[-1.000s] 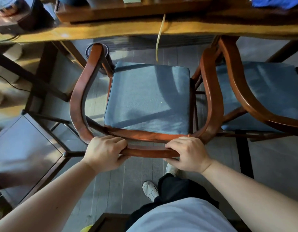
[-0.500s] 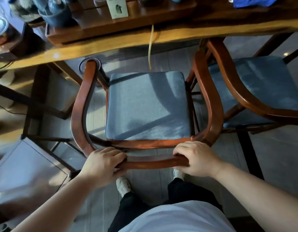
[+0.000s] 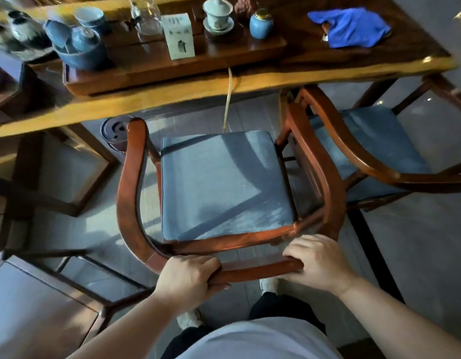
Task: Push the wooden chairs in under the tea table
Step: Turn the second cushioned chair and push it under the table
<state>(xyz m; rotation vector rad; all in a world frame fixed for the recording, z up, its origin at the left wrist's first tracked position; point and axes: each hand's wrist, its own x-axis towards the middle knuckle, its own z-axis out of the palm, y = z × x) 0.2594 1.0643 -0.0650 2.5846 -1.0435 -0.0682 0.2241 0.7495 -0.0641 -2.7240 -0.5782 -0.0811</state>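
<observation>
A reddish wooden armchair [image 3: 131, 182] with a blue seat cushion [image 3: 221, 185] stands straight in front of me, its front just short of the tea table's edge [image 3: 172, 99]. My left hand [image 3: 188, 278] and my right hand [image 3: 320, 263] both grip its curved back rail, one on each side of the middle. A second wooden chair [image 3: 353, 151] with a blue cushion stands to the right, its front tucked partly under the table.
On the table sit a wooden tea tray [image 3: 172, 66] with cups, jars and a white card [image 3: 179, 36], plus a blue cloth [image 3: 351, 27]. A cord [image 3: 228, 99] hangs off the table edge. A dark low stool [image 3: 37, 307] stands at my left, a round canister [image 3: 114, 132] under the table.
The chair and my hands sit lower in view and the tabletop has come into sight. The gap between the seat's front and the table edge has grown. Both hands kept their grip.
</observation>
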